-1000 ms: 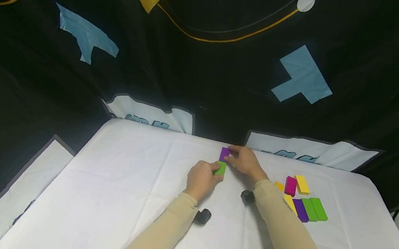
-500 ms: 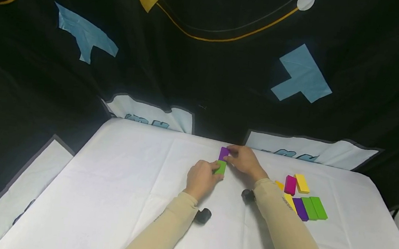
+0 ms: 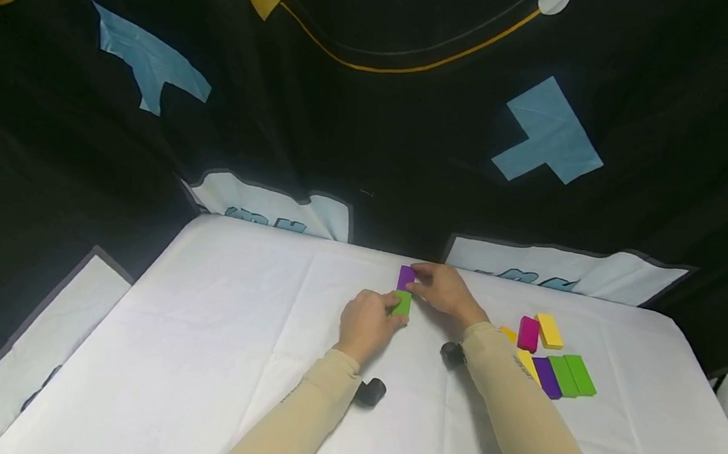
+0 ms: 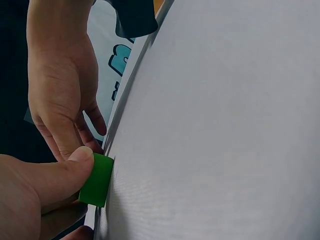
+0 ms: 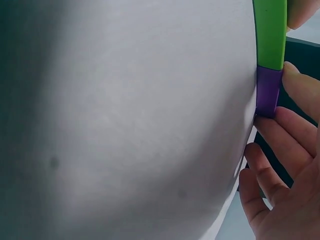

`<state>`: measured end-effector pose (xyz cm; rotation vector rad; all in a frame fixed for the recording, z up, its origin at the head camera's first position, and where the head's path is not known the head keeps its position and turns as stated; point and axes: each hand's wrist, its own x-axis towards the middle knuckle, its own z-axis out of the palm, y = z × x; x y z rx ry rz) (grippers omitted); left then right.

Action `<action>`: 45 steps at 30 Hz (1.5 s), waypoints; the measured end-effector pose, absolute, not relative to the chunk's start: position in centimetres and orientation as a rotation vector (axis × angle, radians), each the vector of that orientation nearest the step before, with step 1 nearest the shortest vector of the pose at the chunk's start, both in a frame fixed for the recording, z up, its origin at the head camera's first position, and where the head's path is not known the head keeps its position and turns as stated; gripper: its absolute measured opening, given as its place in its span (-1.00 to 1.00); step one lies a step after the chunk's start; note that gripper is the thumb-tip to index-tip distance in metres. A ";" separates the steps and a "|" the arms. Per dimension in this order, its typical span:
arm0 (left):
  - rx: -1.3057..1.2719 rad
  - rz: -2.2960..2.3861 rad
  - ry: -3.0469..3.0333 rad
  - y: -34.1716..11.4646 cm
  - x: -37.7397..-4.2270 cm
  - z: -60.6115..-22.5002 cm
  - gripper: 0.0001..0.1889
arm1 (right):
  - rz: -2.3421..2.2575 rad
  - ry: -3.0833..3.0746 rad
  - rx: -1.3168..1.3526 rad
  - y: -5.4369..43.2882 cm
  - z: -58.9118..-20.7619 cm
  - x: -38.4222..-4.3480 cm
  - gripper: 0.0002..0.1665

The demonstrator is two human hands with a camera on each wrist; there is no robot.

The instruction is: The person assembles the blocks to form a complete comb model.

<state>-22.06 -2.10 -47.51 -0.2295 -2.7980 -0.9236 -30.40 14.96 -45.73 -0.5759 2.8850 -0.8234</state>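
Note:
A purple block [image 3: 405,277] and a green block [image 3: 402,304] lie end to end near the far edge of the white table, the purple one farther away. My left hand [image 3: 366,325] pinches the green block between thumb and fingers; in the left wrist view the thumb presses on the green block [image 4: 98,181]. My right hand [image 3: 447,293] holds the purple block from its right side. In the right wrist view, thumb and fingertips grip the purple block [image 5: 268,92], which meets the end of the green block [image 5: 270,35].
Right of the right forearm lie more blocks: a magenta block [image 3: 528,334], a yellow block [image 3: 549,331], a purple block [image 3: 547,377] and two green blocks [image 3: 572,376]. Further yellow pieces are partly hidden by the sleeve. A black curtain [image 3: 371,160] hangs behind the table [image 3: 187,357].
Both hands keep their grip on the green and purple blocks and stay in place. The whole head view has shifted slightly.

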 end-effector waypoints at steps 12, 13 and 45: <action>-0.233 -0.913 -2.806 -2.1 -22.0 -47.5 -0.53 | -0.830 2.885 -0.561 15.0 -46.2 -30.4 -0.38; -0.235 -0.915 -2.805 -2.1 -22.1 -47.6 -0.53 | -0.831 2.887 -0.556 15.0 -46.2 -30.4 -0.38; -0.287 -0.964 -2.776 -2.5 -22.3 -47.5 -0.49 | -0.975 2.879 -0.485 15.6 -46.2 -30.4 -0.36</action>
